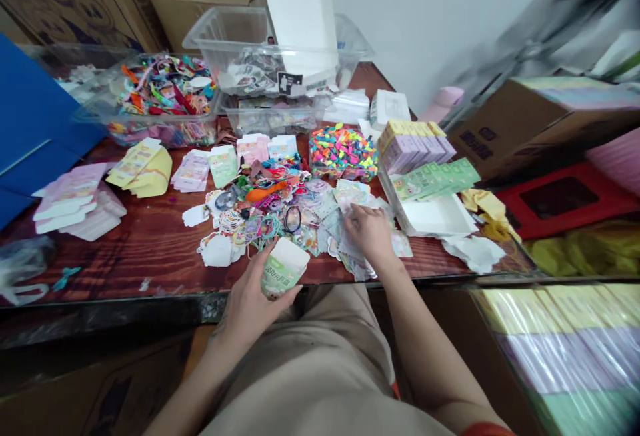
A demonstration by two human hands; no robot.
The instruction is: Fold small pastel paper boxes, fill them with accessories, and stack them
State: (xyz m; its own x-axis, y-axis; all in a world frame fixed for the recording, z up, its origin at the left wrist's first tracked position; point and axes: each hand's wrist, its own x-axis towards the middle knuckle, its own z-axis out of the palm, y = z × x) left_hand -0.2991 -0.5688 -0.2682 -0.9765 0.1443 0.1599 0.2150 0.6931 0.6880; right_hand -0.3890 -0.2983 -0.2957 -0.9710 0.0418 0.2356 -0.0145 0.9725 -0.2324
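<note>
Left hand (pixel 249 299) grips carton (pixel 281 269) — right hand (pixel 367 233) seemingly on cutouts (pixel 345 239).

Light: bright and diffuse, seemingly from above, washing the smooth white wall (pixel 425 23).
Glare: a soft sheen lay across the glossy reddish-brown wood-grain tabletop (pixel 135 249).
Shadows: faint on the tabletop, deep beneath its front edge.
Blur: a grey-and-white smeared shape (pixel 540 29) streaked the upper right.
Distortion: a shrink-wrapped stack of lilac-and-yellow boxes (pixel 565 349) bent at the lower right edge.
Focus: a small white-and-green paper carton (pixel 283 268) in the left hand (pixel 253 306) looked fairly sharp.
</note>
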